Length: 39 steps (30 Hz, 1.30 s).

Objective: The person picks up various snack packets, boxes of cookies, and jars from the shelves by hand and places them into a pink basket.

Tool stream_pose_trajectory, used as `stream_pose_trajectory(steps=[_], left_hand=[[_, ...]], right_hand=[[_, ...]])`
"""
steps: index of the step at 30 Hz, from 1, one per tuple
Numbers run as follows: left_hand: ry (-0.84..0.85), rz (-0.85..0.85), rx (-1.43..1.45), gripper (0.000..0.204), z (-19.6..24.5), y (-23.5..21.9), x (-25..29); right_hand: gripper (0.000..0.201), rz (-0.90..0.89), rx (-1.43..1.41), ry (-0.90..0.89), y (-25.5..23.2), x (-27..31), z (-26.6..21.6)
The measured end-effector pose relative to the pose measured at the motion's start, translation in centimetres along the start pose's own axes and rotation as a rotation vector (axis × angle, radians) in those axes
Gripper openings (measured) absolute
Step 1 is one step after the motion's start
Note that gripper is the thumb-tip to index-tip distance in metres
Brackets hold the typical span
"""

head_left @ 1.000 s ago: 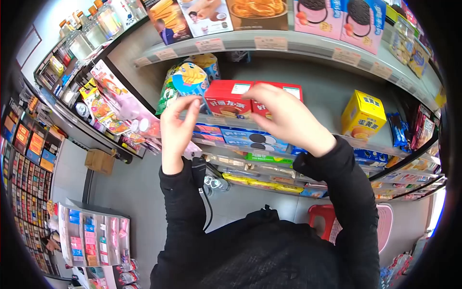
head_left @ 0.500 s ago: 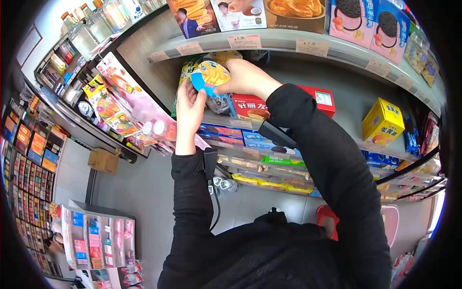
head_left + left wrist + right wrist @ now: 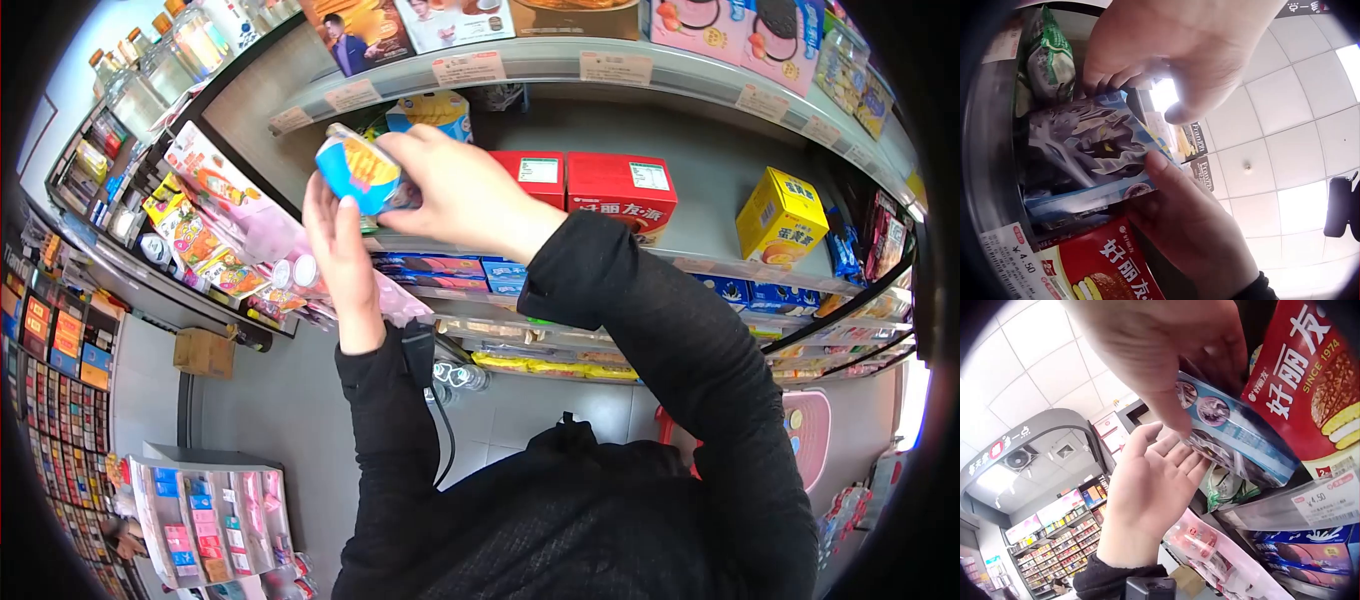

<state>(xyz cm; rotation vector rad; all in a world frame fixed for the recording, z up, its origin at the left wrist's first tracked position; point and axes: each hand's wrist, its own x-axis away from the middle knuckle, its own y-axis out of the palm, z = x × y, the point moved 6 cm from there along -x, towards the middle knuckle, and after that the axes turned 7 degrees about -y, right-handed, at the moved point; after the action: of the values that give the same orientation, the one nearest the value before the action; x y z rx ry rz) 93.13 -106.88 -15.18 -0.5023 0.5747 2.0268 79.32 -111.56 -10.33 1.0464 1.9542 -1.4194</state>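
Observation:
My right hand (image 3: pixel 455 190) grips a blue and yellow snack package (image 3: pixel 358 180) at the left end of the shelf. Its thumb presses the side with the grey creature picture, seen on the package (image 3: pixel 1088 147) in the left wrist view. Beside its other end is my left hand (image 3: pixel 340 250), palm towards it. In the right wrist view the left hand's (image 3: pixel 1154 487) fingers extend loosely against the package (image 3: pixel 1241 440), thumb apart. A similar blue and yellow package (image 3: pixel 440 112) stands behind. Green packets (image 3: pixel 1050 62) are partly hidden at the shelf's end.
Red boxes (image 3: pixel 622 190) stand right of my hands, a yellow box (image 3: pixel 782 215) farther right. The upper shelf's edge (image 3: pixel 560 62) with price tags runs above. Pink hanging packs (image 3: pixel 240 200) are at the left. A pink basket (image 3: pixel 808 440) sits on the floor at the right.
Empty a second ago, my right hand has taken hold of the package and moved it left towards the shelf's end. The similar package behind shows more. My left hand has shifted left with it.

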Motion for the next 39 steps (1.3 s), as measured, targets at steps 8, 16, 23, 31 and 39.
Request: stream_pose_trajectory(steps=[8, 16, 23, 31, 39], left_hand=[[0.200, -0.025, -0.110, 0.069, 7.2, 2.2, 7.8], [-0.027, -0.627, -0.147, 0.086, 2.1, 17.1, 16.8], [-0.558, -1.210, 0.052, 0.112, -4.3, 33.1, 30.5], [-0.604, -1.702, 0.102, 0.100, -7.3, 48.5, 51.0], [-0.407, -1.815, 0.037, 0.081, -8.0, 58.9, 63.7]], right_hand=[[0.058, 0.214, -0.297, -0.146, -5.6, 6.6, -5.7], [0.062, 0.393, -0.441, 0.234, -15.4, 24.9, -2.8], [0.065, 0.513, -0.275, 0.776, -24.6, 44.1, -6.7], [0.047, 0.901, -0.300, 1.247, -34.4, 64.3, -12.5], [0.023, 0.475, 0.024, 1.544, -43.0, 78.2, -11.9]])
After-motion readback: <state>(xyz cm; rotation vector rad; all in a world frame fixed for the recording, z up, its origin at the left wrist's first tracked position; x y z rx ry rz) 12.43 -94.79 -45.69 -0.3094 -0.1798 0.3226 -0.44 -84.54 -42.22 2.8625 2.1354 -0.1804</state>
